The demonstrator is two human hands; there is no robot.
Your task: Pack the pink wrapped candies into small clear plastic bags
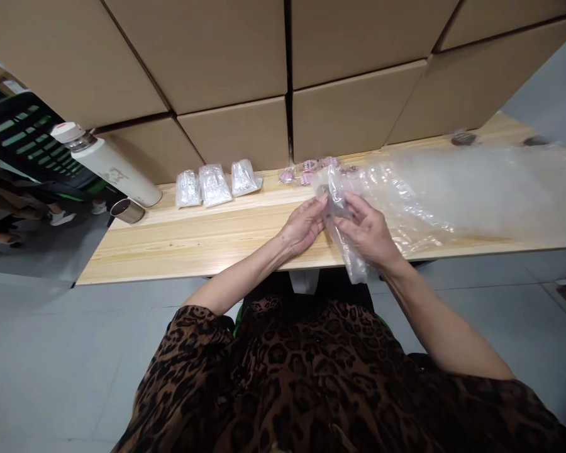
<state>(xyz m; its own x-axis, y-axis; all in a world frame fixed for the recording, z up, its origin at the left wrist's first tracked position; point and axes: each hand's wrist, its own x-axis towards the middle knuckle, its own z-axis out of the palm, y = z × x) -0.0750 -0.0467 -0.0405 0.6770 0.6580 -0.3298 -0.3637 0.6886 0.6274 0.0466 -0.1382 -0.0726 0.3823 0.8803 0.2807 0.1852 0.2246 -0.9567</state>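
Both my hands hold a clear plastic bag over the front part of the wooden table. My left hand pinches its left side near the top. My right hand grips it from the right, fingers bent around the plastic. A greyish shape shows inside the bag, too blurred to name. The bag's lower end hangs past the table's front edge. Just behind my hands lie several small pink wrapped packets. To the right, a large sheet of clear plastic covers the tabletop.
Cardboard boxes are stacked along the table's back. Three filled clear packets stand left of the pink ones. A white flask and a metal cup are at the left end. Dark round things lie at the back right.
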